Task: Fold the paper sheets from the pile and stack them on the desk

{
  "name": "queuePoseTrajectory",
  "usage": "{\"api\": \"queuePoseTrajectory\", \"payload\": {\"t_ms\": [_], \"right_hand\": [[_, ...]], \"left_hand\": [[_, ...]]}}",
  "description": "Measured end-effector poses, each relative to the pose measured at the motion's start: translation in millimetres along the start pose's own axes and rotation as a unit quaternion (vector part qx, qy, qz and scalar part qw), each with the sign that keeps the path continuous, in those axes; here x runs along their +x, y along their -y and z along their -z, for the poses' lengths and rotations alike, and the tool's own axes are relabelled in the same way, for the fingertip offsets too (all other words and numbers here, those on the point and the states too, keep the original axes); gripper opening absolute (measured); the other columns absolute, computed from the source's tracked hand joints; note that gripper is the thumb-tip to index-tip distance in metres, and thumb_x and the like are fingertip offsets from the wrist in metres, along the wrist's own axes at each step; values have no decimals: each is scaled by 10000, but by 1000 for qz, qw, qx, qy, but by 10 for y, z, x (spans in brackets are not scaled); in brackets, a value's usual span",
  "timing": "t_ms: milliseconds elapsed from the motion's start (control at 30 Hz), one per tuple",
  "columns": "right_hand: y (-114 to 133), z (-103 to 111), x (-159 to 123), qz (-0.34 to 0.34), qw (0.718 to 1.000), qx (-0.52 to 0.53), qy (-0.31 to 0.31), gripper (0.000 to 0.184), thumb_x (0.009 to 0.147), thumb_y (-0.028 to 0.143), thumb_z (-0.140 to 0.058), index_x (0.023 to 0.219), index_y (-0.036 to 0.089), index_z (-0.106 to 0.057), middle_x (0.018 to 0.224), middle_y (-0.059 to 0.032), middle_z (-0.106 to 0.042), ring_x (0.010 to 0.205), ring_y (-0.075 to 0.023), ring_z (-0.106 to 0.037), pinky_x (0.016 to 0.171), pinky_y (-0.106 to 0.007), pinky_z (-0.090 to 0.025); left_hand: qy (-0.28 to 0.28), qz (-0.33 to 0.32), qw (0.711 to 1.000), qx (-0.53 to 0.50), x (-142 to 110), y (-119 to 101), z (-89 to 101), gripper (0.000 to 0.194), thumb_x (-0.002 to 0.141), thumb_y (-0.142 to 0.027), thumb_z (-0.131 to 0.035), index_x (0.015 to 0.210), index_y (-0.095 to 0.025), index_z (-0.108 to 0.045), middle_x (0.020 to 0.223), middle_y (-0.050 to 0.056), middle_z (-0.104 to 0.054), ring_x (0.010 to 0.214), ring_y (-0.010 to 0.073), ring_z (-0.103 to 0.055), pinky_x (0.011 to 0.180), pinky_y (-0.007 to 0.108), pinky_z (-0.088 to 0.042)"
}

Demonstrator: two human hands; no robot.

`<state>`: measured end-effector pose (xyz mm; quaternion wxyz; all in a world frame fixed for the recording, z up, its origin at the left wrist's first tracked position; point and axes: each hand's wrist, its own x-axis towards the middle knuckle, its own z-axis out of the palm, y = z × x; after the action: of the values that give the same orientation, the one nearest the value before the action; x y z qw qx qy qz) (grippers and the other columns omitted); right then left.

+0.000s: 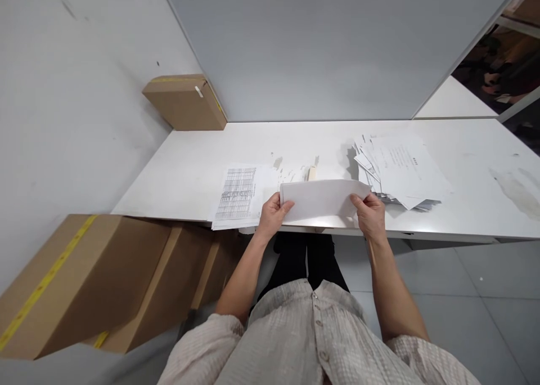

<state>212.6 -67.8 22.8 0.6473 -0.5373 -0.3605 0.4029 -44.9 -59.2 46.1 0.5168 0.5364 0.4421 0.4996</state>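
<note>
Between my two hands a white sheet of paper [318, 199] is held at its left and right ends, above the front edge of the desk. Its near face looks blank, and I cannot tell whether it is one sheet or several. My left hand [272, 213] pinches the left end, thumb on top. At the right end my right hand [369, 211] grips the paper the same way. Printed sheets [236, 193] with a dense table lie just left of my left hand. Beyond my right hand is an uneven pile of papers [405, 168]. A small cream-coloured object [312, 173] shows behind the held paper.
The white desk [468, 188] runs along a grey panel [304, 53]. A cardboard box [188, 103] stands in its back left corner. Larger taped cardboard boxes [84, 272] are stacked on the floor at the left. Shelving [498, 64] shows at the far right.
</note>
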Motion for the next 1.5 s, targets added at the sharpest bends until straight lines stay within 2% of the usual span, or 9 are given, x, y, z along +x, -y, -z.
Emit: {"api": "queuePoseTrajectory", "payload": {"t_ms": [200, 533, 733, 933, 1100, 1200, 1300, 1400, 1500], "right_hand": [[40, 6, -28, 7, 1000, 1, -17, 234, 624, 352, -760, 693, 180, -618, 620, 34, -575, 584, -111, -510, 570, -250, -433], [62, 16, -14, 32, 999, 14, 18, 198, 636, 303, -768, 728, 193, -631, 674, 29, -613, 638, -122, -555, 628, -270, -459], [118, 0, 6, 69, 997, 12, 41, 197, 640, 304, -768, 775, 219, -652, 711, 24, -642, 695, -144, -591, 688, -307, -482], [97, 18, -38, 45, 995, -61, 66, 160, 661, 310, -751, 735, 218, -644, 716, 23, -641, 661, -134, -577, 649, -284, -459], [166, -32, -115, 37, 996, -74, 42, 204, 651, 337, -751, 769, 210, -645, 665, 27, -617, 639, -143, -565, 626, -289, -454], [232, 16, -228, 3, 995, -77, 63, 229, 674, 354, -730, 828, 210, -643, 745, 5, -650, 704, -163, -595, 662, -307, -473], [395, 138, -355, 0, 991, -116, 73, 303, 705, 357, -707, 966, 231, -620, 913, -31, -673, 826, -190, -622, 732, -340, -491], [668, 209, -455, 78, 970, -228, 43, 342, 738, 362, -679, 1053, 255, -602, 1064, -56, -648, 966, -217, -604, 815, -375, -480], [874, 155, -495, 98, 936, -323, 99, 404, 741, 393, -670, 1120, 273, -601, 1158, -76, -621, 1018, -256, -582, 707, -340, -495]], "left_hand": [[-42, -4, 996, 73, 3, 1, -44, 320, 805, -423, -582, 632, -165, -507, 584, -40, -427, 574, 86, -405, 552, 210, -347], [-16, -57, 981, 184, 89, -82, 53, 426, 865, -446, -470, 594, -201, -249, 562, -56, -230, 512, 79, -239, 488, 228, -232], [7, -102, 978, 183, 156, -30, 147, 424, 871, -495, -441, 589, -200, -324, 559, -45, -279, 524, 93, -284, 513, 247, -264], [8, -59, 985, 163, 119, 166, 171, 489, 840, -559, -459, 551, -207, -281, 540, -46, -249, 501, 97, -262, 504, 252, -244], [-63, -95, 979, 172, 150, 121, 101, 447, 842, -565, -460, 585, -207, -388, 546, -40, -290, 505, 102, -288, 512, 256, -266], [-94, -141, 962, 215, 169, 30, 71, 383, 858, -525, -464, 644, -207, -475, 552, -28, -348, 510, 111, -344, 538, 263, -312], [-40, -185, 942, 278, 165, -94, 84, 333, 889, -473, -424, 753, -199, -555, 627, 18, -491, 588, 141, -466, 591, 273, -367], [50, -199, 922, 327, 152, -237, 76, 301, 909, -412, -387, 823, -194, -575, 722, 42, -566, 644, 154, -516, 598, 267, -377], [137, -184, 899, 373, 134, -371, -13, 281, 918, -357, -356, 862, -197, -580, 744, 32, -584, 641, 150, -516, 594, 258, -369]]}}
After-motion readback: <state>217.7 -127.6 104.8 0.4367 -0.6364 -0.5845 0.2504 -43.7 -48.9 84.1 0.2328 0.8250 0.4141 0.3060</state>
